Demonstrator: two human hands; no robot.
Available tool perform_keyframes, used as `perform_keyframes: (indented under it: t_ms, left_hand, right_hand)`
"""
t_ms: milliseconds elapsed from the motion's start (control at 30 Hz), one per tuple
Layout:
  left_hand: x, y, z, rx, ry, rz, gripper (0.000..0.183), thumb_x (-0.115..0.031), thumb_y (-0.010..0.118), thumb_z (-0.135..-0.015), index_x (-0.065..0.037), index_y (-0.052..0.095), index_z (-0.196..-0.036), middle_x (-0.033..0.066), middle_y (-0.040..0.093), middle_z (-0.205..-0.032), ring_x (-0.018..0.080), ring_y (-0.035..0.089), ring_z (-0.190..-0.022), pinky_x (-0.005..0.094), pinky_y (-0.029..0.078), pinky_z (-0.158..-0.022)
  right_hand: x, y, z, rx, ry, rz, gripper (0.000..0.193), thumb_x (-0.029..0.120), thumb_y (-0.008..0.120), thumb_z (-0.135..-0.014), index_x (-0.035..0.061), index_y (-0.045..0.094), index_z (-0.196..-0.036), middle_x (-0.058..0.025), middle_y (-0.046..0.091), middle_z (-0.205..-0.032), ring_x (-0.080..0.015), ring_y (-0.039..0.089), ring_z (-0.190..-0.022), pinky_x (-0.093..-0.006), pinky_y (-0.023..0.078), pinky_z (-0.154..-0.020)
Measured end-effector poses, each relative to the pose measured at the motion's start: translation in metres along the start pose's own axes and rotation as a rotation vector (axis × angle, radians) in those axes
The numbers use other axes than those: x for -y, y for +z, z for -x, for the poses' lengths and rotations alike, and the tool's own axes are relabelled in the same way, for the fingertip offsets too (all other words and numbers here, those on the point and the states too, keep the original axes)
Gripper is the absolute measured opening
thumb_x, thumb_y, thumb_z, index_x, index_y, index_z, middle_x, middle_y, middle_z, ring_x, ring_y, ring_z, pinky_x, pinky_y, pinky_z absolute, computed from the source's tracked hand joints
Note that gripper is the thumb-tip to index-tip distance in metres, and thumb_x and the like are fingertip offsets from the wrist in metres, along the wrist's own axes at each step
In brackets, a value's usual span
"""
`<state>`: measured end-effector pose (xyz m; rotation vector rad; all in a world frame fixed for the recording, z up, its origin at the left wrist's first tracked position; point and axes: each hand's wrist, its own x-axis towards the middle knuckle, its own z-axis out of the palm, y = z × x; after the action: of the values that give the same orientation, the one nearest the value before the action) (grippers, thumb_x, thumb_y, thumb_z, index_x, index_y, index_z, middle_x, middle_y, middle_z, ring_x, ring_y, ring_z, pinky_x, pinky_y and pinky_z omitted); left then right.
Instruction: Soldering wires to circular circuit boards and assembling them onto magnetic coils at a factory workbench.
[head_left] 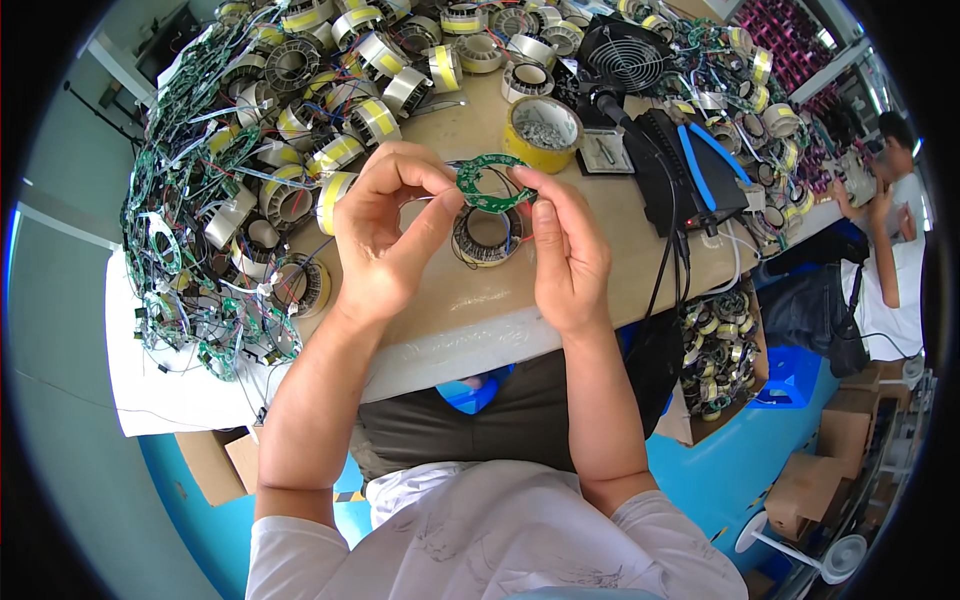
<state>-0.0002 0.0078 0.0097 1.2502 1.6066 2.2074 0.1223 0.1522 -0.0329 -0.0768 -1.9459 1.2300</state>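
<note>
Your left hand [385, 235] and right hand [565, 250] both pinch a green ring board [494, 182], held up above the bench [480, 310]. Left thumb and forefinger are clamped on the ring's left edge; right fingertips [527, 182] grip its right edge. Ring is tilted toward you, off the bench surface, thin wires hanging from it.

Directly under the ring, on the bench, sits a wound coil [487, 236], touching neither hand as far as you can tell. Behind it, a yellow tape roll [541, 130] with small screws inside. To its right a black box [680, 165] with blue-handled cutters [705, 160] on top, and a small fan [625, 55] behind.

Left half of the bench is heaped with coils [330, 120] and green boards on wires [190, 260]. A box of more coils [718, 350] sits under the bench edge at right. Another person [885, 200] works at far right.
</note>
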Motion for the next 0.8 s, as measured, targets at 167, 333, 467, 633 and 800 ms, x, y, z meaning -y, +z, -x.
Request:
perform_keyframes:
  t_ms: [167, 333, 467, 633, 800]
  left_hand:
    - [0.011, -0.006, -0.003, 0.119, 0.043, -0.060, 0.010, 0.006, 0.064, -0.087, -0.002, 0.062, -0.093, 0.0124, 0.068, -0.112, 0.0214, 0.061, -0.107, 0.0351, 0.046, -0.099]
    - [0.014, 0.001, -0.003, 0.194, 0.013, 0.058, 0.009, 0.005, 0.061, -0.089, -0.001, 0.060, -0.095, 0.0139, 0.069, -0.111, 0.0240, 0.062, -0.113, 0.0387, 0.045, -0.103]
    - [0.017, 0.000, -0.004, 0.196, 0.000, 0.047, 0.008, 0.005, 0.060, -0.091, 0.000, 0.059, -0.096, 0.0141, 0.069, -0.109, 0.0258, 0.061, -0.115, 0.0398, 0.045, -0.104]
    - [0.016, -0.004, -0.004, 0.210, 0.021, 0.027, 0.007, 0.005, 0.058, -0.093, -0.001, 0.057, -0.096, 0.0154, 0.069, -0.108, 0.0276, 0.061, -0.116, 0.0408, 0.045, -0.104]
    - [0.018, -0.001, -0.002, 0.197, 0.008, 0.059, 0.010, -0.011, 0.061, -0.099, -0.003, 0.057, -0.097, 0.0154, 0.072, -0.105, 0.0279, 0.060, -0.117, 0.0433, 0.042, -0.106]
  right_hand:
    - [0.004, 0.006, -0.002, -0.085, 0.002, -0.061, 0.024, 0.007, 0.052, -0.105, -0.0006, 0.066, -0.123, -0.0122, 0.069, -0.116, -0.0243, 0.064, -0.106, -0.0335, 0.051, -0.091]
    - [0.004, 0.005, -0.002, -0.082, 0.009, -0.065, 0.025, 0.008, 0.052, -0.105, -0.0001, 0.065, -0.124, -0.0124, 0.069, -0.117, -0.0243, 0.064, -0.105, -0.0333, 0.051, -0.091]
    - [0.007, 0.003, -0.003, -0.086, 0.002, -0.036, 0.024, 0.007, 0.054, -0.103, 0.0019, 0.066, -0.124, -0.0131, 0.069, -0.115, -0.0264, 0.064, -0.103, -0.0342, 0.051, -0.089]
    - [0.009, 0.003, -0.006, -0.099, -0.084, 0.059, 0.023, 0.006, 0.057, -0.101, 0.0030, 0.066, -0.121, -0.0142, 0.069, -0.112, -0.0305, 0.064, -0.101, -0.0386, 0.051, -0.087]
    - [0.010, 0.001, -0.002, -0.085, -0.066, 0.095, 0.025, 0.013, 0.055, -0.104, 0.0032, 0.066, -0.125, -0.0126, 0.069, -0.112, -0.0264, 0.064, -0.103, -0.0355, 0.050, -0.089]
